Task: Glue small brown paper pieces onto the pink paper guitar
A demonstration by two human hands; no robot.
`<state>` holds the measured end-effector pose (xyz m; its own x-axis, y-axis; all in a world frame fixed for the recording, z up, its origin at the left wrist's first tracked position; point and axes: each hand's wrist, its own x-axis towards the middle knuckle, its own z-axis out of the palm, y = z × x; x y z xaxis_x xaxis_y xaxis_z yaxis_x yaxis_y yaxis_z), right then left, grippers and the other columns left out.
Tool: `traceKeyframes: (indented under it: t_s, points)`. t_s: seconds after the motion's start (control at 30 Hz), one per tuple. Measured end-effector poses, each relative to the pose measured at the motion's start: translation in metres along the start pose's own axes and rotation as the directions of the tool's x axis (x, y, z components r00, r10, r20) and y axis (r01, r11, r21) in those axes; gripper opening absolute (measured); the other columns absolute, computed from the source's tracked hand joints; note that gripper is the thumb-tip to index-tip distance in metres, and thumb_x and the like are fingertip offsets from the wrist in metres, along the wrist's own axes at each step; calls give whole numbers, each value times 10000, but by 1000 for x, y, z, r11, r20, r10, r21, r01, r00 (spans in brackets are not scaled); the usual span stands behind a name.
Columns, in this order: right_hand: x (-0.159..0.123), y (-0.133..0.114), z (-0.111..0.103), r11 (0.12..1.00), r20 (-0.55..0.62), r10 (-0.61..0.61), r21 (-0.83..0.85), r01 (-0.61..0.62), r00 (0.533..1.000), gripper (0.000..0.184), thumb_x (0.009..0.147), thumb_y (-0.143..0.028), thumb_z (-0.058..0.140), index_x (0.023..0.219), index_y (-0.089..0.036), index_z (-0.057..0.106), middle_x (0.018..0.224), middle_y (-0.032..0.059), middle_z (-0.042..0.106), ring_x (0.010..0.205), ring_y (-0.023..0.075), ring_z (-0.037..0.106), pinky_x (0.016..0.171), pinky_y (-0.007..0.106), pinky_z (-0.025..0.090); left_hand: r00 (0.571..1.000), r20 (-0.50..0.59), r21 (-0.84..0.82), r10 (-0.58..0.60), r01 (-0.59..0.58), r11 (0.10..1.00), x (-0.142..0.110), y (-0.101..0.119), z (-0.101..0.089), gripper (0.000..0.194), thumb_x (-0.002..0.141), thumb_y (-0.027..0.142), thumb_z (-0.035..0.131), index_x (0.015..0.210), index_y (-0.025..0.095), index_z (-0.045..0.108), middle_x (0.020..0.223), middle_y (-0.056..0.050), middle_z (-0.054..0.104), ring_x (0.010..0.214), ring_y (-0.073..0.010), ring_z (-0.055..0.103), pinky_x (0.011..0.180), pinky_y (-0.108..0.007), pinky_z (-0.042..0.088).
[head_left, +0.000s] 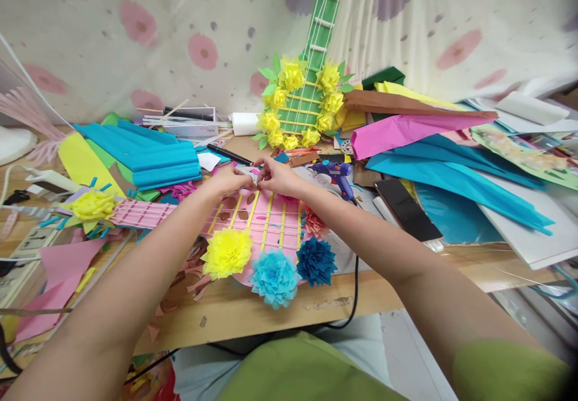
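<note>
Where the left hand (pixel 232 180) and right hand (pixel 276 178) nearly meet, fingers bent narrow, the pink guitar (pixel 256 219) lies just beneath them; whether either holds anything, I cannot tell

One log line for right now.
left hand: at pink guitar, far edge | right hand: beside left hand | grip: unclear | glue gun: untouched | phone: screen dark
</note>
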<state>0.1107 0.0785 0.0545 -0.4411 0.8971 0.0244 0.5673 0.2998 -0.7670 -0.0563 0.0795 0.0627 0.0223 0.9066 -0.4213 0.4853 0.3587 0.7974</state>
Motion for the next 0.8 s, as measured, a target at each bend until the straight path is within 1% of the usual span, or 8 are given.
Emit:
traceKeyframes:
  t_s: [0.1,0.17,0.23,0.3,0.43,0.53,0.6,0.8]
  points:
    - [0,1,0,1000,1,8,0,-8,1000,412,695,-59,582,1081,-173,494,818,-7,669,769,135,627,734,257,450,1000,-10,99,15,-14,995,-5,2,-4,311,516,261,780,785,177,649,474,28,524,372,-107,409,382,-247,253]
    - [0,1,-1,1000,1,7,0,-7,1000,405,698,-60,585,1076,-175,495,808,-16,661,762,129,624,732,251,450,997,15,104,71,-73,992,-6,1,-6,481,495,225,796,937,183,611,597,9,639,484,-151,555,427,-243,345]
    - [0,0,-1,1000,0,6,-1,-6,1000,402,699,-60,587,1072,-181,496,799,-27,655,755,123,622,729,245,449,990,61,125,126,-133,983,-5,-1,-6,570,508,174,777,1035,187,558,750,-19,719,640,-188,655,504,-248,428]
    - [-1,-2,-1,1000,4,15,-6,-15,1000,406,701,-59,585,1077,-182,496,800,-29,655,752,121,622,726,243,447,983,79,177,164,-176,968,-4,-2,-5,569,540,152,750,1061,190,527,826,-34,746,734,-206,691,569,-260,472]
    - [-2,-6,-2,999,12,33,-24,-33,999,424,707,-59,581,1105,-174,492,822,-15,666,761,129,623,716,247,447,972,10,323,236,-227,919,-3,-2,1,474,610,157,708,1045,205,526,836,-29,757,803,-216,710,661,-281,501]
    - [-2,-6,-3,999,13,33,-31,-32,999,417,709,-61,579,1099,-179,491,835,-12,673,757,128,623,708,243,449,960,-4,400,280,-255,880,-7,1,5,434,638,153,682,1040,202,525,855,-33,756,881,-218,706,711,-285,501]
    - [-1,-6,-3,999,11,25,-34,-25,1000,408,711,-67,580,1093,-181,491,835,-11,674,759,128,624,706,242,449,955,-3,431,296,-265,862,-10,2,6,428,641,156,680,1039,196,527,877,-42,755,914,-221,700,727,-287,497]
    - [0,-3,-1,1000,8,15,-23,-15,1000,416,704,-67,584,1094,-174,487,837,-6,671,772,132,632,719,247,457,951,-7,448,308,-272,852,-11,4,6,429,638,189,702,1031,202,532,886,-34,752,902,-223,698,693,-285,482]
